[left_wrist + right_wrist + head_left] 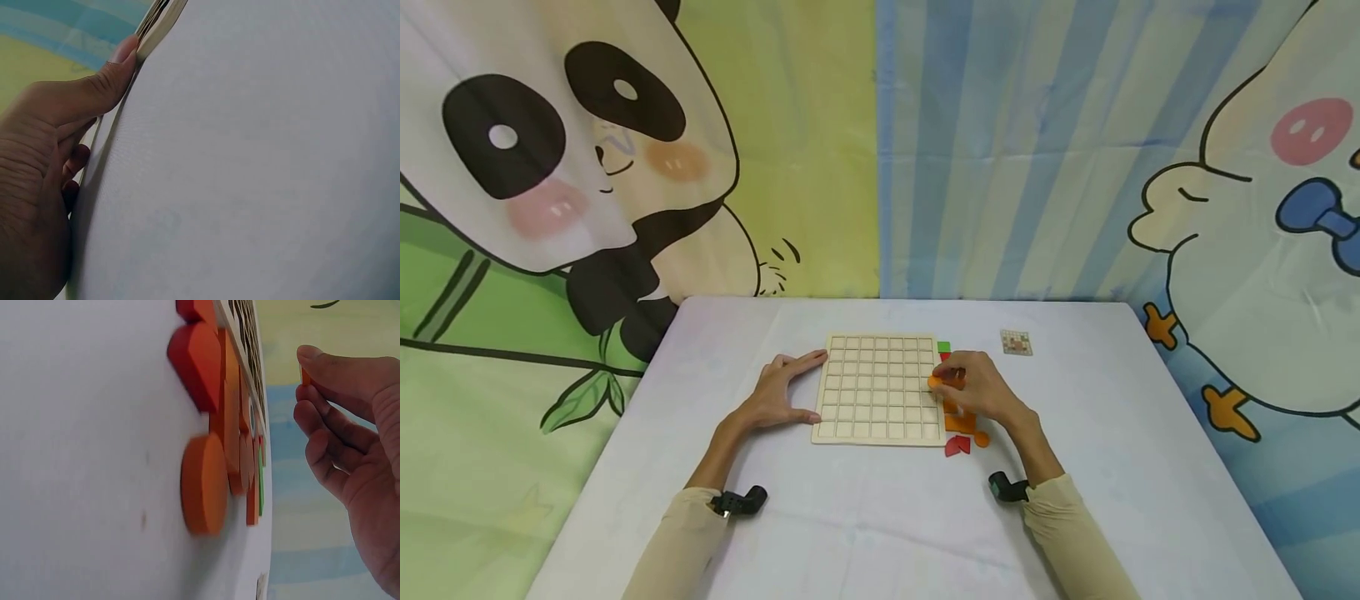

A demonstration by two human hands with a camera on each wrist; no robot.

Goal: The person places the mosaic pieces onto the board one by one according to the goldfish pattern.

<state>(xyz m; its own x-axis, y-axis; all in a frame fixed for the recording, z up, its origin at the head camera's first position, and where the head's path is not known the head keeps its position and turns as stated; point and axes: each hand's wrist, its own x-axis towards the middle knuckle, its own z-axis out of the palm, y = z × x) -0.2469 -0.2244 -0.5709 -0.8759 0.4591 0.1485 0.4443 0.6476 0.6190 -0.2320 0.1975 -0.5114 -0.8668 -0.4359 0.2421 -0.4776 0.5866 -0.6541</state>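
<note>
Cartoon backdrops (587, 150) of a panda and a white bird flank a white worktop (850, 517), watched from my remote station. At left, I see the left grip (771, 402) spread and unclenched, thumb and fingers touching the left edge of a pale wooden grid board (880, 387). Nearly square, the board lies flat, its sides running away from the person. Over its right edge, the right grip (981, 387) pinches an orange piece (935, 382) between thumb and fingertips. Thin and seemingly rounded from above, the piece turns its narrow edge to my right wrist view, its long axis roughly level with the worktop. Beside the board lie a green square (943, 347), orange blocks (960, 423), red pieces (958, 445) and an orange disc (982, 438). Farther right, a small patterned card (1017, 342) lies flat.
</note>
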